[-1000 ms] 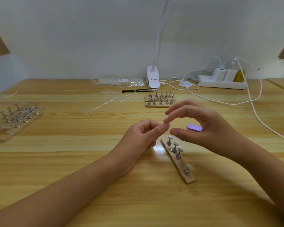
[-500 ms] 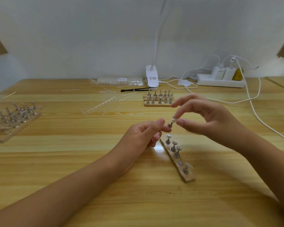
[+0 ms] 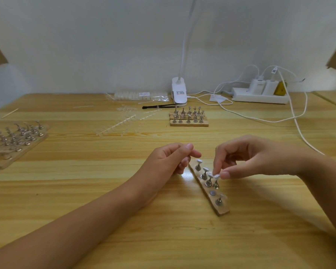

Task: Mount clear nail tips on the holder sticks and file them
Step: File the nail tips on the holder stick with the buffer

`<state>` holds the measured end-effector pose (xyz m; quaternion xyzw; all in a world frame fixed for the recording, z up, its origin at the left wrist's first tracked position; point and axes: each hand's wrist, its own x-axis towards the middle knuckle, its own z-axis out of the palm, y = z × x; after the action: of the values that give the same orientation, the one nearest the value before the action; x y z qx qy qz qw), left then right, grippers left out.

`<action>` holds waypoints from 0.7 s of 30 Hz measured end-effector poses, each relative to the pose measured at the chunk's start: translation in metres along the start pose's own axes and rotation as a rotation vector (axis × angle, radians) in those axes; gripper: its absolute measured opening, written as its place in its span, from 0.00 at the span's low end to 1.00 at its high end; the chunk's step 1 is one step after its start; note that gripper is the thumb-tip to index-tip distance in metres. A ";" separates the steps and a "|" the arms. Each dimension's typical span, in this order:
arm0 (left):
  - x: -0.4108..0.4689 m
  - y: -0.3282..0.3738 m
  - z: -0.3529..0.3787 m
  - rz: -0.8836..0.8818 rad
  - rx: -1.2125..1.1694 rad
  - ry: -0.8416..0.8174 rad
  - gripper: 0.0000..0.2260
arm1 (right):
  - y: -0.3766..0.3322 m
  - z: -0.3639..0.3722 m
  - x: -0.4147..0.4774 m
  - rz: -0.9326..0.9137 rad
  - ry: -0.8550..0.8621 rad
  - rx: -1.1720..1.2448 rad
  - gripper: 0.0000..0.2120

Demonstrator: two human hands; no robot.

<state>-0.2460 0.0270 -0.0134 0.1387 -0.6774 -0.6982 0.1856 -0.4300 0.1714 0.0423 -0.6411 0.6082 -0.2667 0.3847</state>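
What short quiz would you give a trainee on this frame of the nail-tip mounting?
1. True or false: the right hand pinches a holder stick at the wooden strip.
2. Where is the white power strip? A) far right, by the wall; B) near left corner of the table; C) on the wooden strip.
3. How many spots on the wooden strip hold no stick?
Key: 1 true; 2 A; 3 one, a bare metal disc.
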 end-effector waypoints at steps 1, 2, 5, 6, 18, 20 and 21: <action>0.000 0.000 0.000 0.001 0.000 -0.001 0.15 | 0.000 0.001 0.001 -0.003 -0.012 -0.004 0.06; 0.000 0.000 0.000 0.003 0.001 -0.001 0.14 | 0.001 0.002 0.002 -0.005 -0.021 0.001 0.04; 0.000 0.000 -0.001 0.010 0.007 0.000 0.14 | 0.003 0.004 0.003 0.002 -0.054 0.013 0.04; 0.000 -0.001 -0.001 0.012 0.011 0.001 0.14 | 0.003 0.004 0.003 0.004 -0.063 0.008 0.04; 0.000 0.001 0.001 0.006 0.005 0.011 0.15 | 0.009 0.000 0.004 0.033 -0.091 -0.046 0.03; -0.001 0.001 0.001 0.010 0.013 0.009 0.15 | 0.009 0.000 0.004 0.028 -0.087 -0.054 0.03; -0.001 0.002 0.002 0.011 0.017 0.009 0.15 | 0.009 0.000 0.004 0.027 -0.086 -0.054 0.03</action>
<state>-0.2457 0.0288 -0.0115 0.1397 -0.6834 -0.6906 0.1914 -0.4345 0.1681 0.0345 -0.6539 0.6066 -0.2173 0.3965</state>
